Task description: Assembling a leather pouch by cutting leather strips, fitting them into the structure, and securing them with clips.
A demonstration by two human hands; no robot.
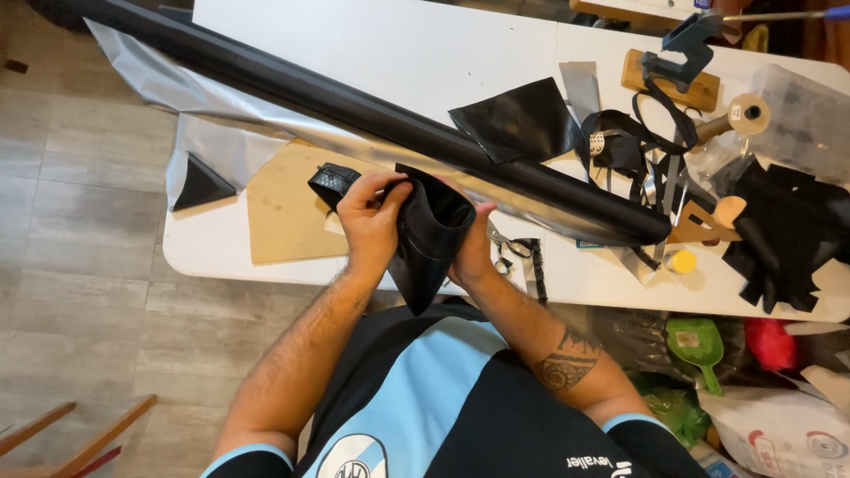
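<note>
Start at the far left of your fingers: a small black triangular scrap (202,183) lies on a silver sheet (217,146) well apart from them, and a flat brown board (283,208) sits just left of and under your left hand (372,219). A short black strap loop (330,183) lies just beside that hand's knuckles. Your left fingers (392,188) are curled and pinching the upper left rim of the black folded piece (430,237), which hangs between your two hands over the near edge of the tabletop (390,44). Its long axis runs from the open rim up by your fingertips down toward your chest, narrowing to a point below the wrists. Your right hand (474,248) grips the opposite rim, its fingers mostly hidden behind the material, so you cannot tell exactly how they close; both hands touch the piece. Just beyond your fingers the long black roll (372,115) crosses the tabletop diagonally, close above the rim, and limits any move away from you. Right of your right hand lie scissors (505,248), then farther right a square black cut-off (518,119), tangled black straps (633,146), a yellow cap (682,261) and a heap of black offcuts (788,235).
</note>
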